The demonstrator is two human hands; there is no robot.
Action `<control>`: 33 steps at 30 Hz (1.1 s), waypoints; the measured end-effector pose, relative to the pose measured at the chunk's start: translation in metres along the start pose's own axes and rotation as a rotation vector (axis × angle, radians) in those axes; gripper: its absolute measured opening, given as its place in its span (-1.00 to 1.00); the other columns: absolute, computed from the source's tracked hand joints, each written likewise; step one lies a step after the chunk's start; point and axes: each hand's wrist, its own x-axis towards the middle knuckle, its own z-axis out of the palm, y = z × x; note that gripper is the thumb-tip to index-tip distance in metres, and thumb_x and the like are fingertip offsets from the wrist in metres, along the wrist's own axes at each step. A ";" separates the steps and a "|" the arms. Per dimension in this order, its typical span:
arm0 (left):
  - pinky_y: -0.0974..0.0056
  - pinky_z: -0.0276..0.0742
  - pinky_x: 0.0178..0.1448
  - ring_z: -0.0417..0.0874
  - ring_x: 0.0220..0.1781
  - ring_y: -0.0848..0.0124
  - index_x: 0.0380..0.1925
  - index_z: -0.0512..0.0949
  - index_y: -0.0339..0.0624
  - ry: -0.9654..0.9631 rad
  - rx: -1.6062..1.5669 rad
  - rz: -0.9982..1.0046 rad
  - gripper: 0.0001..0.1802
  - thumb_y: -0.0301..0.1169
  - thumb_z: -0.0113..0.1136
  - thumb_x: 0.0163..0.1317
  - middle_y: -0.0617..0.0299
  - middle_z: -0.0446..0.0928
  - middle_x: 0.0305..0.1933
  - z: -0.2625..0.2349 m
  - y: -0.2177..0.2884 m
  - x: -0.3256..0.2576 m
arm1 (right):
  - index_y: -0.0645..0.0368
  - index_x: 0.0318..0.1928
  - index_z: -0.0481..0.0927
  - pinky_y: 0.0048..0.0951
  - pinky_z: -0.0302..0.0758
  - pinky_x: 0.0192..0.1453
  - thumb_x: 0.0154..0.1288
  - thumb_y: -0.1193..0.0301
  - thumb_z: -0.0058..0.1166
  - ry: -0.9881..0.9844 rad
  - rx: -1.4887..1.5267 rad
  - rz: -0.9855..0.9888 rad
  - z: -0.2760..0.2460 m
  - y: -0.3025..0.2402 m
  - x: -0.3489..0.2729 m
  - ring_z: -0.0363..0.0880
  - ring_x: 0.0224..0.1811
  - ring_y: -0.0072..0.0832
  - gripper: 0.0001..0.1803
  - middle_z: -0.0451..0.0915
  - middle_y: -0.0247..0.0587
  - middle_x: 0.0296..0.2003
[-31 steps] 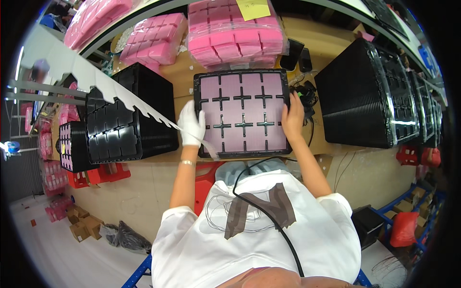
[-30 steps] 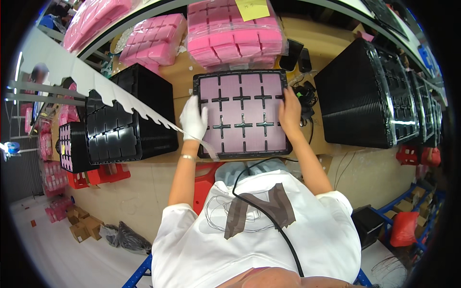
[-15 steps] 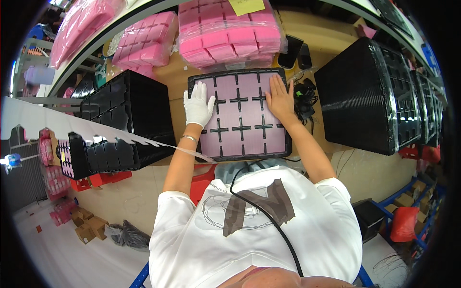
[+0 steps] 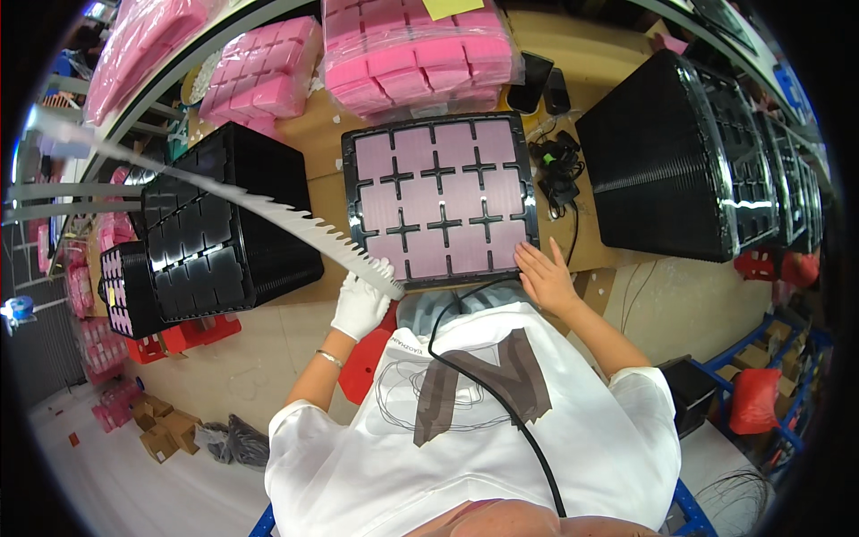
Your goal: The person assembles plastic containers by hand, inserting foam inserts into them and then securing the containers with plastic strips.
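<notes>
tray point(image 4: 351, 192): black plastic, slight gloss, filled with matt pale-pink pads
left hand point(image 4: 361, 302): white cloth glove
right hand point(image 4: 545, 277): bare
stacks right of tray point(image 4: 667, 166): glossy black plastic
packs behind tray point(image 4: 416, 49): pink foam under shiny clear film
worktop point(image 4: 324, 143): matt brown board

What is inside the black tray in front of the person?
The black tray holds a grid of pale pink pads filling its compartments. The bare right hand covers its near right corner; anything beneath the pads is hidden.

One head-worn fisheye looks steeply down, close over the workbench point(image 4: 617, 259).
</notes>
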 end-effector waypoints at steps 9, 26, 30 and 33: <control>0.00 0.23 0.43 0.53 0.22 0.23 0.01 0.58 -0.16 0.213 0.223 0.001 -0.64 -0.24 0.09 0.28 0.14 0.60 0.06 -0.001 0.012 -0.001 | 0.28 0.12 0.57 0.16 0.03 0.54 0.32 0.29 0.10 0.067 -0.024 0.010 -0.001 -0.023 0.014 0.31 0.42 -0.27 -0.56 0.51 -0.09 0.22; 0.32 0.47 -0.01 0.56 -0.14 0.43 -0.02 0.61 -0.35 0.535 -1.423 -0.930 -0.56 -0.13 0.17 0.41 0.20 0.63 -0.15 0.021 -0.031 -0.013 | 0.36 0.39 0.24 -0.34 0.18 0.46 0.43 0.19 0.10 0.411 0.994 0.855 0.062 -0.021 0.015 0.31 0.36 -0.28 -0.31 0.34 0.03 0.32; 0.35 0.40 -0.19 0.44 -0.33 0.49 -0.16 0.59 -0.34 0.546 -1.138 -0.736 -0.58 -0.10 0.16 0.40 0.25 0.52 -0.37 -0.002 -0.009 0.011 | 0.32 0.36 0.29 -0.38 0.28 0.38 0.29 0.29 0.30 0.450 1.007 0.866 0.077 -0.006 0.012 0.41 0.25 -0.35 -0.26 0.44 0.00 0.21; 0.30 0.42 -0.10 0.45 -0.27 0.44 -0.21 0.55 -0.38 0.590 -1.175 -0.734 -0.64 -0.20 0.17 0.41 0.16 0.55 -0.32 -0.018 0.002 0.008 | 0.26 0.38 0.28 -0.36 0.28 0.39 0.38 0.24 0.21 0.427 1.023 0.905 0.077 -0.001 0.022 0.40 0.29 -0.30 -0.31 0.45 0.07 0.21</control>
